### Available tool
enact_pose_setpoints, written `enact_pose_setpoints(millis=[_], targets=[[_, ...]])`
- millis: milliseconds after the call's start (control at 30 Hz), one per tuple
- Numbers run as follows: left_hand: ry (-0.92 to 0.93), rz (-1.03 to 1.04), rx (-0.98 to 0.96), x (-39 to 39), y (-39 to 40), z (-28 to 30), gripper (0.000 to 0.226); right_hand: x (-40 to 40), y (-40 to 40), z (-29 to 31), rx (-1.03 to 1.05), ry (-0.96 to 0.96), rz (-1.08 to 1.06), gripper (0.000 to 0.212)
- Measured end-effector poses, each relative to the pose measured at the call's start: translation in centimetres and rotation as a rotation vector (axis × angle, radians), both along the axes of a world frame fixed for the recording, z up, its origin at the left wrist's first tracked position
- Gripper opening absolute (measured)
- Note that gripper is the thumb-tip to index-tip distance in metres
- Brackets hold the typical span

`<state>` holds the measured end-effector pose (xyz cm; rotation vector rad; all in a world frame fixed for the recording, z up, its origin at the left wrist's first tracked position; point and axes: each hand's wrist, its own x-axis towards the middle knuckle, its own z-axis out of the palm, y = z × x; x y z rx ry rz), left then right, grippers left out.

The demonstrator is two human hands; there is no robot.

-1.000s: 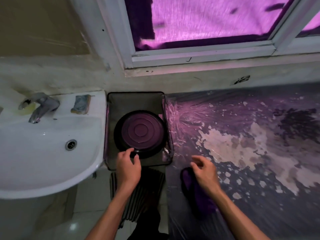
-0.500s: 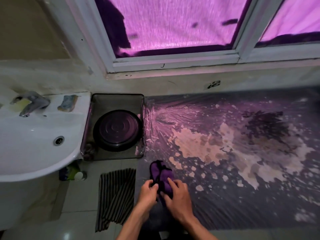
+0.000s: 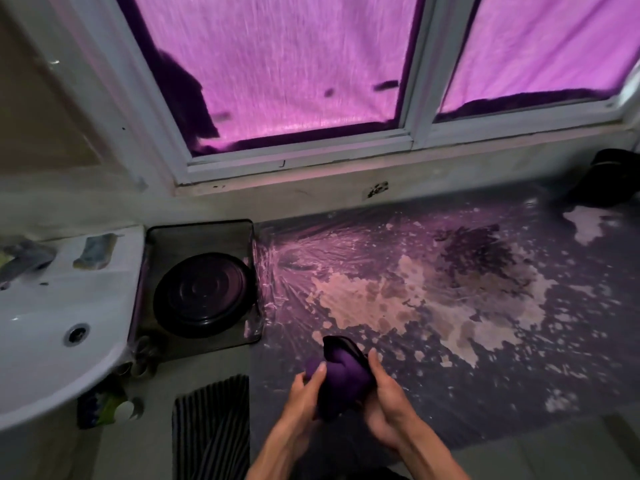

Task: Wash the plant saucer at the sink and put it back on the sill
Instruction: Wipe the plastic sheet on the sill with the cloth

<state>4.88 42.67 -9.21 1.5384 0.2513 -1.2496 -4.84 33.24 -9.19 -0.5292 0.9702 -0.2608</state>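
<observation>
The round dark plant saucer (image 3: 202, 294) lies flat inside a square dark tray (image 3: 199, 233) between the white sink (image 3: 45, 327) and the plastic-covered counter (image 3: 433, 289). A bunched purple cloth (image 3: 341, 375) is held between both hands above the counter's near edge. My left hand (image 3: 304, 393) grips the cloth's left side. My right hand (image 3: 384, 393) cups and grips its right side. The window sill (image 3: 346, 183) runs along the back under the window.
A tap (image 3: 24, 259) and a sponge (image 3: 93, 254) sit on the sink's back rim. A striped mat (image 3: 211, 424) lies on the floor, and a bottle (image 3: 104, 407) stands under the sink. A dark pot (image 3: 609, 178) stands at the far right.
My left hand left the saucer's rim and joined the right hand on the purple cloth. Both hands have lifted and bunched the cloth. The view has shifted right.
</observation>
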Motion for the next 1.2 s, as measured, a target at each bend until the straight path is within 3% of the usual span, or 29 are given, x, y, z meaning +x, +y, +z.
enact_pose_setpoints(millis=[100, 167, 267, 400, 500, 800, 867, 1000, 1100, 1200], targets=[[0.223, 0.058, -0.155, -1.1, -2.0, 1.6, 0.042, -2.0, -1.7, 1.1, 0.063, -0.089, -0.043, 0.053], [0.276, 0.024, -0.167, -1.5, -3.6, 2.0, 0.052, -3.3, -3.3, 1.6, 0.091, -0.114, -0.05, 0.051], [0.259, 0.009, -0.154, -2.7, -7.2, 2.2, 0.059, -5.5, -6.3, 1.5, 0.118, -0.12, -0.038, 0.048], [0.204, 0.119, -0.202, -5.7, -13.2, 2.0, 0.043, -8.6, -11.2, 1.1, 0.156, -0.109, -0.038, 0.051], [0.181, 0.137, -0.243, -8.8, -17.9, 1.8, 0.045, -11.6, -16.1, 0.5, 0.17, -0.05, -0.079, 0.057], [0.175, 0.066, -0.316, -14.9, -29.7, 1.4, 0.041, -15.8, -28.7, -0.4, 0.225, -0.151, -0.269, 0.038], [0.081, 0.015, -0.274, -15.0, -31.3, 1.0, 0.03, -16.2, -31.7, -0.4, 0.175, -0.11, -0.322, 0.032], [-0.331, -0.211, 0.028, -12.7, -33.1, -0.9, 0.022, -16.6, -37.7, -0.6, 0.004, 0.017, -0.437, 0.03], [-0.532, -0.348, 0.096, -10.4, -33.8, -2.1, 0.033, -16.9, -41.9, -0.5, -0.305, 0.176, -0.46, 0.015], [-0.719, -0.519, 0.196, -8.4, -34.0, -3.3, 0.035, -17.1, -45.4, -0.9, -0.667, 0.484, -0.305, 0.008]])
